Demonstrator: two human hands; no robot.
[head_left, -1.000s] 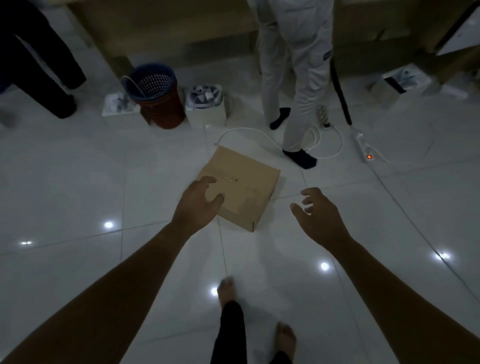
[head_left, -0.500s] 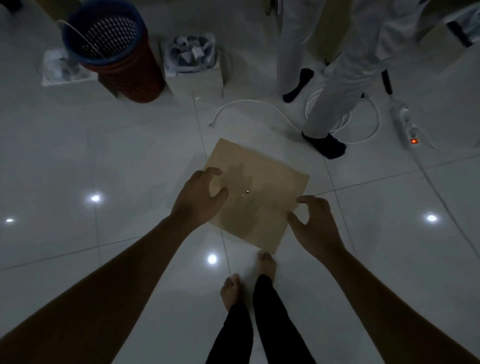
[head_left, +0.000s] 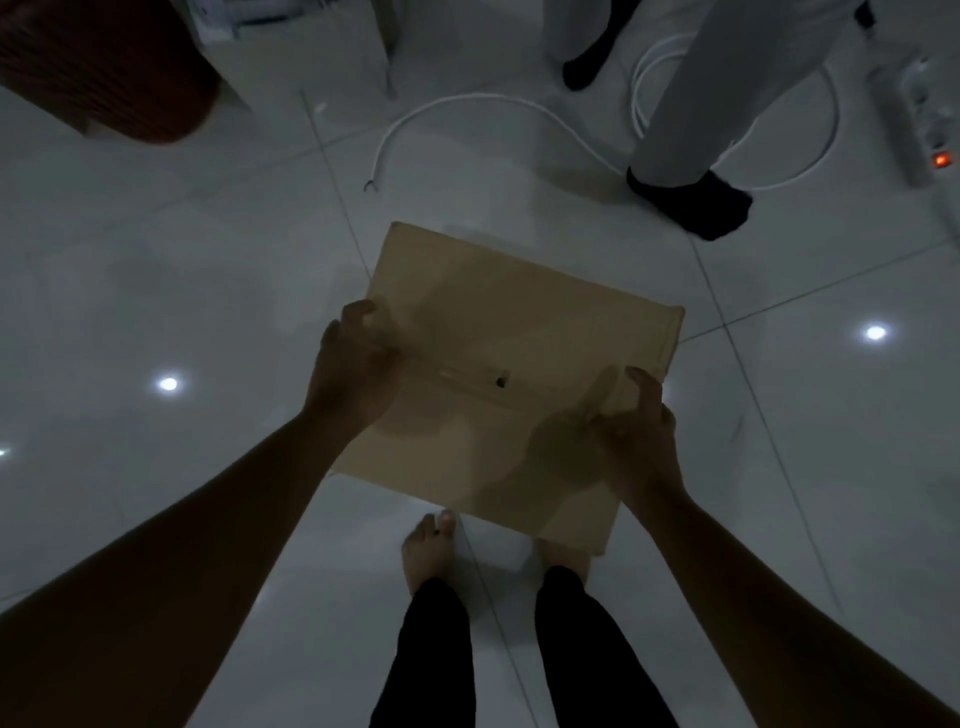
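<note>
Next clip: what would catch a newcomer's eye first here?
The brown cardboard box fills the middle of the dim view, with the left hand gripping its left edge and the right hand gripping its right edge. Next comes another person's pale trouser leg and dark sock at upper right, beside a looped white cable and a power strip with a glowing orange light.

cardboard box (head_left: 524, 332): plain tan-brown
floor tiles (head_left: 156, 270): glossy white, thin dark grout lines
cable (head_left: 467, 97): white
basket (head_left: 104, 67): dark red
power strip (head_left: 930, 109): white, switch glowing orange-red
sock (head_left: 691, 202): black
</note>
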